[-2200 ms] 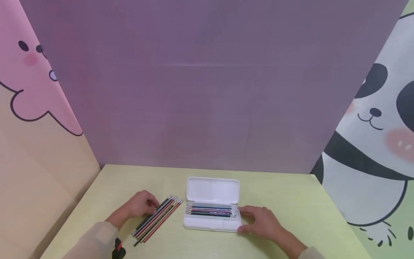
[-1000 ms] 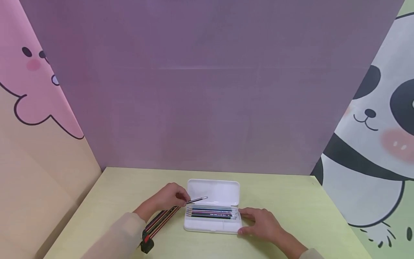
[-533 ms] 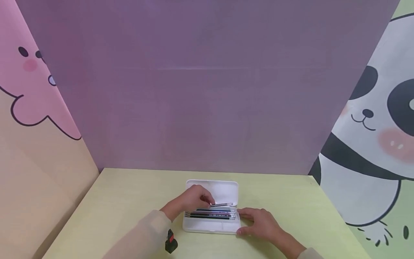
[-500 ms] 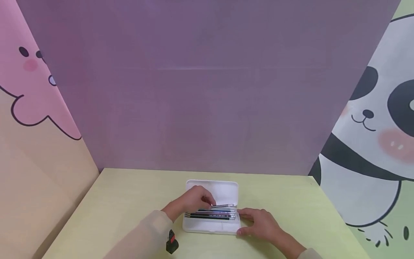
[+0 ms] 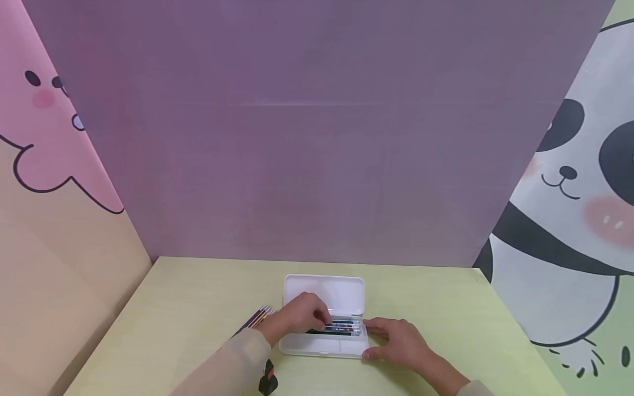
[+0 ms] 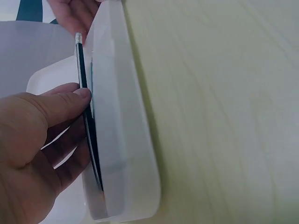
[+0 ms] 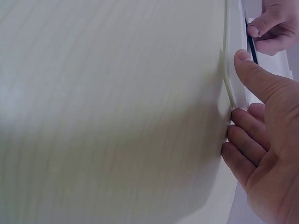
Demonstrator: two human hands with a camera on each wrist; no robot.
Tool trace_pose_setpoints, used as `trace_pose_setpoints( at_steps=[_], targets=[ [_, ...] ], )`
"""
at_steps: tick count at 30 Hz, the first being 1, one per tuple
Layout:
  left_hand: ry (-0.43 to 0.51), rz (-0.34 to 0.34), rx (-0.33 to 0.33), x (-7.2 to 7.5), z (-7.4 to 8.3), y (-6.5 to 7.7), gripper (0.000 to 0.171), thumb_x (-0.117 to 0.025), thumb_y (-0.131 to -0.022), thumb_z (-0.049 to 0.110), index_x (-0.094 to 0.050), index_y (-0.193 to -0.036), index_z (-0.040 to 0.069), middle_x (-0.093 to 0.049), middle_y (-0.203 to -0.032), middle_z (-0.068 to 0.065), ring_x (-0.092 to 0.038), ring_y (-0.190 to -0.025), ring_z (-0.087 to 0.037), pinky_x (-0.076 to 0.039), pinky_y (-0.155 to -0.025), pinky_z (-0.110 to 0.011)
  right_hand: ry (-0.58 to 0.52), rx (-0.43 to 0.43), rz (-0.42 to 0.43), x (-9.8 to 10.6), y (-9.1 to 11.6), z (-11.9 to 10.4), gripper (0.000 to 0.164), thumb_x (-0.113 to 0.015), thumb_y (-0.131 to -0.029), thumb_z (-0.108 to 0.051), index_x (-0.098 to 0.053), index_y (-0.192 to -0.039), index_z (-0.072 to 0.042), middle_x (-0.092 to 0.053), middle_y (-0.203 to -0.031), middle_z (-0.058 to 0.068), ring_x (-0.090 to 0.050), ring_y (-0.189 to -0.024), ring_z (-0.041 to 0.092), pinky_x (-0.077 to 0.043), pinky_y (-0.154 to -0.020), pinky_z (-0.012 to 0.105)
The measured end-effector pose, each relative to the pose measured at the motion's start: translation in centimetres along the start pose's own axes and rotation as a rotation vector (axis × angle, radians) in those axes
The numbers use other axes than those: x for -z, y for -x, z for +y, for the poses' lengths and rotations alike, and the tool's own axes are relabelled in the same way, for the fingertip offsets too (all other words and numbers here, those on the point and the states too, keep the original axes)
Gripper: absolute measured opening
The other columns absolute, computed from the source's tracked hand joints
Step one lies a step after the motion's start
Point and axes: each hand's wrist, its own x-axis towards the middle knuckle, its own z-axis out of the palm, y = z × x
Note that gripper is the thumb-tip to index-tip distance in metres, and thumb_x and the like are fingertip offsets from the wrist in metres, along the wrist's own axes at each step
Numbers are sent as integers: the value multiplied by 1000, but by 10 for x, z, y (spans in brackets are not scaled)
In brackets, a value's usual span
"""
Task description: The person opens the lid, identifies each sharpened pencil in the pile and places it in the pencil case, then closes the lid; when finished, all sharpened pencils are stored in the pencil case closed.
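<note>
A white plastic pencil case lies on the table with its lid laid back. My left hand is over its tray and pinches a dark pencil between thumb and fingers. In the left wrist view that pencil's white eraser end sticks up, while its other end dips behind the tray wall. Several pencils lie side by side in the rear compartment, partly covered by the left hand. At the case's right end, my right hand holds it, thumb on the front corner and fingers against the end.
Several more pencils lie on the table left of the case, mostly hidden under the left forearm. A small black device hangs at the left wrist. The tabletop meets a purple backdrop at the rear.
My left hand has taken a pencil from the pile at the left, carried it right over the case and lowered it into the rear compartment. The right hand has stayed at the case's end.
</note>
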Motion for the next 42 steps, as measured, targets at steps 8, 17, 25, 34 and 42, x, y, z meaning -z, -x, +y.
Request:
trace_pose_setpoints(
  at_steps=[8,17,25,34,42],
  targets=[
    [-181,31,-56,-6,0,2,16,-79,-86,2,-83,-89,17,-73,-83,13,-57,-78,2,-50,-78,-18,3,15,11,0,-1,-2,72,-89,-66,-58,-72,-128,-24,-76,-120,-7,-69,-116,24,-46,-101,55],
    [-148,76,-57,-5,-7,7,13,-81,-85,6,-83,-88,19,-73,-83,14,-57,-79,2,-50,-79,-20,16,24,-1,1,-1,-5,74,-89,-66,-58,-72,-128,-21,-75,-121,-5,-69,-116,26,-47,-100,55],
    [39,159,-23,11,-18,26,13,-78,-88,9,-82,-100,9,-75,-89,6,-60,-79,-2,-52,-75,-22,36,39,-3,0,-2,-3,74,-89,-67,-58,-71,-128,-21,-75,-123,-5,-68,-118,27,-48,-99,54],
    [154,334,69,30,-36,58,36,-79,-87,11,-72,-121,5,-69,-97,-4,-61,-85,-13,-52,-74,-27,-124,86,-27,13,0,4,71,-90,-73,-46,-68,-131,-11,-73,-125,7,-71,-113,30,-58,-91,43],
    [179,343,124,28,-49,76,82,-87,-79,9,-45,-149,-4,-57,-135,-18,-63,-115,-33,-54,-96,-47,-409,111,1,13,-4,7,82,-91,-77,-27,-52,-143,1,-62,-136,27,-65,-118,45,-59,-89,44]
  ],
)
